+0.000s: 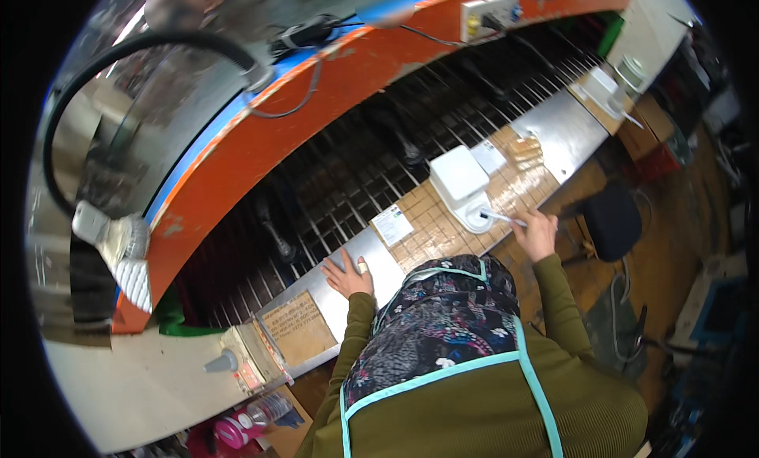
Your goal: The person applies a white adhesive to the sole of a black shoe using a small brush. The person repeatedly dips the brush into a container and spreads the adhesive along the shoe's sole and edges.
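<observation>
My right hand (539, 235) is closed around a thin brush (504, 218) with a pale handle. The brush's dark tip rests at the small round dish of a white glue-pot-like container (459, 176), which has a boxy tank above the dish. My left hand (348, 277) lies flat with fingers spread on the bare metal ledge (383, 262), holding nothing; one finger has a pale wrap. Brown, tape-covered cardboard (427, 240) lies under the container. A white printed card (392, 225) and another pale card (488, 157) lie close by.
Beyond the ledge runs a rack of metal rods (379, 181) with dark items, under an orange curved hood (229, 157). A lamp (126, 236) hangs left on a bent arm. A grey cone (222, 361) sits lower left. A second white container (602, 88) stands far right, above a dark stool (614, 221).
</observation>
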### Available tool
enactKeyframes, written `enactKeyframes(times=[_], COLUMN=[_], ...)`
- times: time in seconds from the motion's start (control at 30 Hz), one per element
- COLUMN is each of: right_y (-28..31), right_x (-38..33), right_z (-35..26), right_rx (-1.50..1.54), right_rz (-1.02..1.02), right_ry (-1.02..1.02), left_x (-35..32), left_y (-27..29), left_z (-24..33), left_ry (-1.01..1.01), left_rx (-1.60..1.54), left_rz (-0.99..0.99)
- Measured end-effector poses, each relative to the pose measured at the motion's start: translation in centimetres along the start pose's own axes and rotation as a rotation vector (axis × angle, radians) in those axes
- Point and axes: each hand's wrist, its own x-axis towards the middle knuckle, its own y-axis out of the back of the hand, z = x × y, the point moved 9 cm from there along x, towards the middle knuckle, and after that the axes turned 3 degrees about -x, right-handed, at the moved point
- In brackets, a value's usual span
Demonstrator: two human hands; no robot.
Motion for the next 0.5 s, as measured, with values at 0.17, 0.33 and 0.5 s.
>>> enactKeyframes(times=[0.17, 0.33, 0.5], right_y=[-1.2, -2.6, -5.1], right_x=[0.3, 0.3, 0.4], right_z=[-0.2, -0.1, -0.6], right_rx=[-0.062, -0.137, -0.144], right_rz=[-0.021, 0.037, -0.05], right_ry=[-0.048, 0.043, -0.018], left_x=[-0.2, -0.3, -0.2], left_y=[0.6, 0.8, 0.6], left_z=[0.6, 0.7, 0.4], left_ry=[-0.055, -0.059, 0.013], left_rx=[-0.004, -0.018, -0.06], left_rz=[0.075, 0.109, 0.017])
